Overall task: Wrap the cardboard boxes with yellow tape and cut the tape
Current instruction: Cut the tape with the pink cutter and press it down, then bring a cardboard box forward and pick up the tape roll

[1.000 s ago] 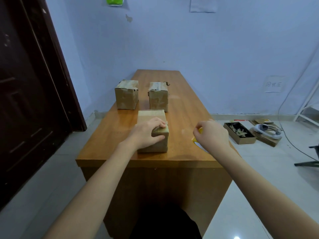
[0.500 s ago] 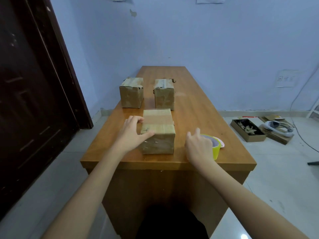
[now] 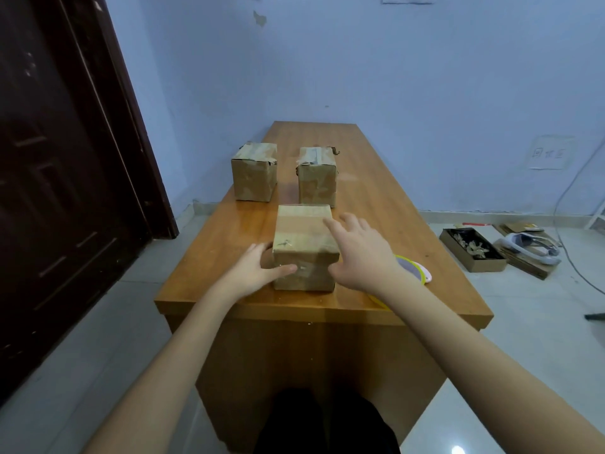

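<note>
On the far left I see a dark door. On the wooden table, two cardboard boxes stand side by side toward the far end, the far-left box and the far-right box. The near box sits close to the near edge. My left hand grasps its near-left corner, thumb across the front face. My right hand hangs released, fingers spread over the box's right side. Just right of it, partly hidden by my wrist, lies the yellow tape roll.
</note>
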`<state>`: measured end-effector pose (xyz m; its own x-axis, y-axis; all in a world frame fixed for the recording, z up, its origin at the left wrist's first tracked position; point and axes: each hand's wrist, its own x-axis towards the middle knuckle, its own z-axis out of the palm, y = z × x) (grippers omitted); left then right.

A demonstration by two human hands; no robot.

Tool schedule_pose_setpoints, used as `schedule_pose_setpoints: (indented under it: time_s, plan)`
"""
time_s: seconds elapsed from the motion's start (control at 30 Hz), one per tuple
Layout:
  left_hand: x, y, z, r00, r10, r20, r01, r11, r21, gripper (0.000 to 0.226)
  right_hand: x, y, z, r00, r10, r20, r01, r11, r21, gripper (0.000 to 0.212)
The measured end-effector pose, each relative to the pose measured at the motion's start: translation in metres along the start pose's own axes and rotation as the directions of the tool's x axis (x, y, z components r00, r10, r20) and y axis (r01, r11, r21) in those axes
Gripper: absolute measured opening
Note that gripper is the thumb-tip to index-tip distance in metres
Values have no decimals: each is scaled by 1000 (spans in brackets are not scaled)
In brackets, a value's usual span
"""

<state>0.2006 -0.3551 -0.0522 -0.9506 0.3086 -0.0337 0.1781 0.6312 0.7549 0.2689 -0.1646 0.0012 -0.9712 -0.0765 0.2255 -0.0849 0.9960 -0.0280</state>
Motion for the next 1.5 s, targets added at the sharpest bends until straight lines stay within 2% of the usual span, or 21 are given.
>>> schedule_pose_setpoints:
  time_s: [0.07,0.13,0.23,0.33,0.43,0.5,0.57,0.63,0.7,0.8,0.87,0.93,1.0,1.23,1.37,1.5]
  plan:
    - [-1,1,2,1000,14,2,-14,999,-38,92,12,-9,-6,989,-107,101,93,987,131,75]
    - [-5,3,2,999,42,27,-39,993,-109,93,19,-16,0,983,-137,122,116,980,164,71]
    - [-9,5,3,996,76,37,-65,972,-225,85,22,-20,17,992,-127,-5,127,989,77,59]
    - [-8,11,1,995,98,-12,-98,958,-268,75,19,-19,20,988,-96,-118,117,977,181,49]
    - [-5,25,-8,981,148,-129,-172,964,-202,70,18,-16,16,994,-23,-109,61,929,366,47]
    - [-6,35,-14,949,222,-223,-252,960,-118,61,18,-11,17,997,47,-64,-7,855,518,48]
    - [-6,41,-16,927,279,-251,-296,955,-30,58,16,-7,22,996,90,-1,-69,773,630,48]
    - [-6,40,-13,930,287,-232,-283,958,50,65,13,-5,27,993,107,55,-115,719,685,49]
    - [-6,35,-6,947,236,-218,-235,971,35,77,9,-2,31,988,123,97,-155,681,716,50]
    - [-6,26,2,974,121,-193,-144,984,-105,96,5,3,34,980,138,141,-196,614,764,62]
    - [-6,23,4,984,79,-160,-107,978,-177,95,5,6,34,977,149,151,-211,587,782,77]
    - [-5,23,5,983,114,-144,-141,971,-192,83,7,6,33,980,145,135,-195,583,788,80]
    - [-4,30,5,974,155,-162,-184,966,-183,75,11,4,30,985,137,104,-166,597,785,74]
    - [27,83,-3,928,281,-243,-311,946,-92,76,30,29,-3,974,222,-38,-99,573,813,63]
    - [60,117,11,941,283,-187,-300,951,-72,78,42,65,-17,952,306,-14,-156,524,837,61]
    - [84,143,47,948,288,-137,-300,951,-76,66,52,106,-16,919,390,61,-240,427,872,64]
